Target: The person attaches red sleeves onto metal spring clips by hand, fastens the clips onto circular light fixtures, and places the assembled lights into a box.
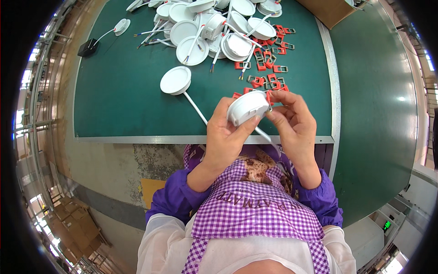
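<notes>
A round white downlight [247, 108] is held up over the table's near edge, tilted on its side. My left hand [224, 133] is closed round its left rim, with the thumb along its lower side. Between the thumb and fingers of my right hand [294, 119] is a red clip [268, 97] with a metal spring, pressed against the light's right side. A white cable [264, 134] hangs from below the light. To the left of my hands lies another white downlight [175, 81], its cable running toward my left hand.
A heap of white downlights [214, 32] with loose wire ends covers the table's far middle. Several red spring clips [262, 59] lie scattered beside it. A black box [87, 48] wired to a small light [122, 27] is at far left. A cardboard box [326, 11] stands far right.
</notes>
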The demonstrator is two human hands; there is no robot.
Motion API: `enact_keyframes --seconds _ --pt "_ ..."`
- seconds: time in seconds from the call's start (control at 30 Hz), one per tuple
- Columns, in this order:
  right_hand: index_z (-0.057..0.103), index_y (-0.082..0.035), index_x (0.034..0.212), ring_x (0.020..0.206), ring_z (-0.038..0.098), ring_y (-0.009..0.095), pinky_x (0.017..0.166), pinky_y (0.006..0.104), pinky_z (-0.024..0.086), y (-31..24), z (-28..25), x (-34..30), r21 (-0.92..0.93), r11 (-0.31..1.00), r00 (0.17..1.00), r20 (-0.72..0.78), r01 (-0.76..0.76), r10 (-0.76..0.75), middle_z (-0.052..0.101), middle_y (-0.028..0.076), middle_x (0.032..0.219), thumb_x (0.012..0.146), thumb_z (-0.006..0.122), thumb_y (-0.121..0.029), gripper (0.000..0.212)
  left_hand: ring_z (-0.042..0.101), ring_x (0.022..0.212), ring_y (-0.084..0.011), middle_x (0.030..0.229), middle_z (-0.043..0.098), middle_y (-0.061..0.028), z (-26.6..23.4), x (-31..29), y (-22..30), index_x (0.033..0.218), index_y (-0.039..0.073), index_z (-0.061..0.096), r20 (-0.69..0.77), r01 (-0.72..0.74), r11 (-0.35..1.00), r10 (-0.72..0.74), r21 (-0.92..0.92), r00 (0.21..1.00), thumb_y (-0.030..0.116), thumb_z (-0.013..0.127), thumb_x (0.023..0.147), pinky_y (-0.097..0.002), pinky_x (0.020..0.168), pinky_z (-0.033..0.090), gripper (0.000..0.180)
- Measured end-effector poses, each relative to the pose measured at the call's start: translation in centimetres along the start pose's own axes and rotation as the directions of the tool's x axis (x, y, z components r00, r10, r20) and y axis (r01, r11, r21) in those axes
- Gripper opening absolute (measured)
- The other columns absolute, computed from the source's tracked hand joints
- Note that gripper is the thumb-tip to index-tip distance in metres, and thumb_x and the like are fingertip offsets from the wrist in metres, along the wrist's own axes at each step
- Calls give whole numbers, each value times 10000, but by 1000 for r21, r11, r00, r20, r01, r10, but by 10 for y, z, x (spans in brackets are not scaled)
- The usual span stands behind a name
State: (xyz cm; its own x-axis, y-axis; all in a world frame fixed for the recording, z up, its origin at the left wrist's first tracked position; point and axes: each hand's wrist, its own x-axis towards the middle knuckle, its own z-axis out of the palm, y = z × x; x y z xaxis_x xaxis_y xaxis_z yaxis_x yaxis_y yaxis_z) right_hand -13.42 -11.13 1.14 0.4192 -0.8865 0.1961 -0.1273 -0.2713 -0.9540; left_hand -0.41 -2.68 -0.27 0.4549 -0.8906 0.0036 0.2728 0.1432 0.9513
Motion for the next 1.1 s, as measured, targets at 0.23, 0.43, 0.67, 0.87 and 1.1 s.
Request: enact_keyframes --seconds 0.23,0.43,0.67,0.87,1.1 --pt "479 41 1338 930 667 147 796 262 533 -24 -18 -8 217 909 914 285 -355 289 615 160 1196 869 650 34 499 608 1014 -127 1106 622 -78 -3 -14 16 1208 -3 529 96 103 993 -97 -58 991 4 667 887 -282 876 508 349" --pt "500 63 1285 887 687 154 754 252 546 -19 -22 -14 149 894 887 271 -422 373 639 164 1160 860 660 39 455 612 994 -115 1075 634 -74 -8 -17 22 1203 -15 537 160 151 988 -154 34 975 32 666 895 -274 851 513 337" --pt "510 93 1243 726 688 153 679 255 559 -2 -22 1 264 759 797 309 -595 518 667 157 1069 924 655 -94 397 565 1154 -180 1277 525 -124 1 2 16 1372 -28 364 212 354 888 -301 -293 930 -49 601 889 -301 915 510 539" --pt "547 36 1205 727 688 131 636 238 529 -1 -8 -8 403 634 751 329 -660 573 698 97 943 945 648 -193 361 520 1222 -217 1370 447 -145 0 7 0 1426 -2 281 227 -35 989 67 -144 972 -66 593 886 -339 1007 471 626" --pt "680 -64 989 859 663 284 707 345 537 30 -37 59 -553 781 956 142 291 -256 667 102 991 837 634 -29 162 627 1052 -195 1177 596 -128 -24 7 16 1291 -8 416 -41 85 979 -94 -186 995 90 611 941 -280 750 572 412"
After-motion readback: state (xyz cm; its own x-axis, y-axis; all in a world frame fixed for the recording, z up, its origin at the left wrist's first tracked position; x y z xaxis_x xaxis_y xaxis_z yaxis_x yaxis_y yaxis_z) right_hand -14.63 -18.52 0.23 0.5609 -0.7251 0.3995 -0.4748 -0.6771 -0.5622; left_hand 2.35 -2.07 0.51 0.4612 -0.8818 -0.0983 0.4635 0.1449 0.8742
